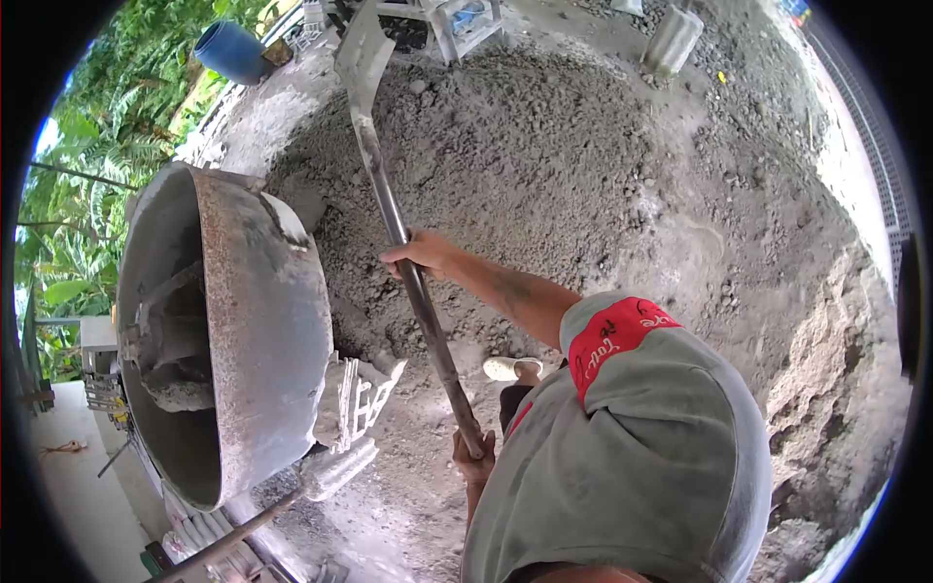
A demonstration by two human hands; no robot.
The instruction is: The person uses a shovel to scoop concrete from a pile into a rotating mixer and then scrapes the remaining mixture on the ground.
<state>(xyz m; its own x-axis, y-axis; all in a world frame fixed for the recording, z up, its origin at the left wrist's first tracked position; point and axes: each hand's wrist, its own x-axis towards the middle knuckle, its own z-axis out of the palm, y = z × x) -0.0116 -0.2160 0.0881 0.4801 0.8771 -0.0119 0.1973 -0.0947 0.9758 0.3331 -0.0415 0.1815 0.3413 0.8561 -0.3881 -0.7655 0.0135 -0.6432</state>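
A long-handled shovel (pixel 425 316) runs diagonally in front of my body, its grey blade (pixel 363 58) at the far end near the top of the view. My right hand (pixel 418 254) wraps around the shaft about midway, with the arm stretched out to the left. Lower down, close to my torso, my left hand (pixel 474 457) grips the butt end of the handle. Beneath the shovel spreads a broad heap of grey, gravelly material (pixel 515 146). Just left of the shaft stands a large metal mixer drum (pixel 267 330), its mouth facing left and blades inside.
A blue barrel (pixel 231 52) lies at the upper left by green plants. At the top are a pale wooden frame (pixel 447 34) and a grey cylindrical block (pixel 673 41). White, crusted metal parts (pixel 360 398) and a bar (pixel 243 530) sit beside the drum. A pale shoe (pixel 505 368) shows beneath me.
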